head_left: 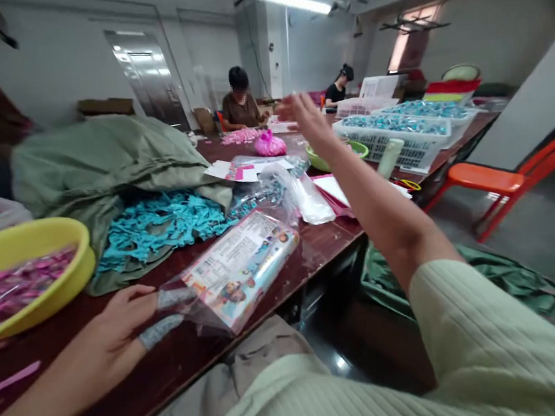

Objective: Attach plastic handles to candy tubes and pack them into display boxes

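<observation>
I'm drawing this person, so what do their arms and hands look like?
The left hand has grey wraps over the thumb and at least one finger. No left sleeve shows. The right arm has a short, pale green sleeve with ribbed lines, ending near the elbow. The right hand is too blurry to tell about wraps.

Your shirt (451,303): pale green, finely ribbed. Grey wraps (161,331) on your left hand (104,339). Packet (243,263) beside it: white area, dark print, blue panel, multicoloured cartoon figures. Table (324,246) before you: dark red-brown. Tub (70,278): yellow; contents (22,288) pink. Sack (93,159): dull green. Pieces (162,221) in its mouth: turquoise. Chair (486,177) to your right: bright orange.
</observation>
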Demonstrator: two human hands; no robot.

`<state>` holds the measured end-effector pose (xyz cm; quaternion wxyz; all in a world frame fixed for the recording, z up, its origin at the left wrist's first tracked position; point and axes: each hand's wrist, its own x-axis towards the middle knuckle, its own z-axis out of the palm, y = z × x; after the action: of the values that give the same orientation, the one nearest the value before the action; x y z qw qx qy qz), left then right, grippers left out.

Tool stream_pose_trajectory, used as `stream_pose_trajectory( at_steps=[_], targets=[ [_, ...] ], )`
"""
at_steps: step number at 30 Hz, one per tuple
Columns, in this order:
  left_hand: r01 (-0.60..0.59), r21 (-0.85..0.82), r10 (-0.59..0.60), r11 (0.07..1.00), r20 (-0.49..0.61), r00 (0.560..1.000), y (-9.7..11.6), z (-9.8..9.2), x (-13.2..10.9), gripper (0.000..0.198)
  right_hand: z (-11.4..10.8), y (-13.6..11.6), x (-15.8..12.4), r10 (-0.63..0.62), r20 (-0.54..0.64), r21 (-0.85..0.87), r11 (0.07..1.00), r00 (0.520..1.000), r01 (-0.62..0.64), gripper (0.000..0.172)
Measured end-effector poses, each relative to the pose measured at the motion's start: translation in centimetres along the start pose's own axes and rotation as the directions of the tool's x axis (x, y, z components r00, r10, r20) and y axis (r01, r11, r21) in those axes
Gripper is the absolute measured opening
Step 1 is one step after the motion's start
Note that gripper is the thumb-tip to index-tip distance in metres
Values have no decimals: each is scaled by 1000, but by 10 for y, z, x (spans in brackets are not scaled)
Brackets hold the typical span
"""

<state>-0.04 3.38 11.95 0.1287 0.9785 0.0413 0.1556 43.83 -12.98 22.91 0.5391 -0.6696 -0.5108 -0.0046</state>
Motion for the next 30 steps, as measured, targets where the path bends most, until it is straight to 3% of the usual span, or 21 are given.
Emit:
stream_pose_trajectory(
  at_steps=[1, 3, 4, 6, 8, 10, 13, 15, 17, 18, 21, 22, 23, 25, 27, 30],
  targets=[
    [50, -38, -49, 998, 12, 999, 3, 2, 0, 26, 6, -11, 5, -52, 14, 8, 999, 999, 52, 44],
    [164, -166, -167, 972, -6, 986, 15, 9, 2, 22, 33, -30, -3, -198, 201, 37, 980, 959, 195, 39],
    [193, -251, -204, 949, -17, 979, 22, 13, 5, 23, 52, -38, -15, -267, 372, 55, 962, 889, 266, 37],
    [229, -395, -276, 890, -66, 959, 32, 22, 13, 27, 94, -49, -48, -277, 644, 83, 952, 713, 295, 34],
    [234, -472, -323, 850, -118, 939, 35, 29, 18, 37, 131, -56, -80, -208, 773, 80, 969, 599, 234, 28],
    [244, -481, -350, 842, -143, 926, 35, 34, 17, 47, 159, -61, -101, -101, 847, 76, 995, 523, 71, 28],
    [273, -415, -351, 868, -126, 928, 32, 37, 7, 69, 183, -64, -110, 23, 913, 44, 987, 408, -155, 39],
    [280, -364, -340, 888, -113, 934, 28, 37, -1, 85, 187, -67, -104, 48, 920, 22, 984, 388, -175, 45],
    [274, -368, -337, 889, -118, 934, 24, 36, -4, 87, 182, -75, -91, 47, 902, 20, 988, 429, -151, 45],
    [262, -396, -334, 880, -126, 934, 22, 34, -4, 82, 177, -81, -82, 40, 879, 27, 991, 476, -132, 43],
    [213, -483, -331, 849, -174, 927, 21, 30, 1, 70, 159, -108, -51, -49, 717, 83, 996, 695, -16, 37],
    [200, -498, -332, 844, -192, 923, 21, 29, 3, 68, 155, -116, -43, -78, 670, 79, 996, 738, 33, 33],
    [192, -508, -336, 840, -208, 919, 22, 28, 6, 67, 153, -122, -37, -89, 657, 54, 996, 749, 71, 29],
    [178, -528, -345, 830, -238, 908, 22, 29, 10, 61, 157, -124, -38, -33, 731, -52, 993, 682, 105, 18],
    [156, -547, -349, 822, -268, 898, 21, 33, 13, 52, 169, -114, -52, 91, 825, -159, 985, 558, 73, 11],
    [159, -508, -358, 846, -321, 877, 20, 38, 13, 40, 188, -90, -80, 191, 888, -152, 980, 419, -125, 19]
  ],
)
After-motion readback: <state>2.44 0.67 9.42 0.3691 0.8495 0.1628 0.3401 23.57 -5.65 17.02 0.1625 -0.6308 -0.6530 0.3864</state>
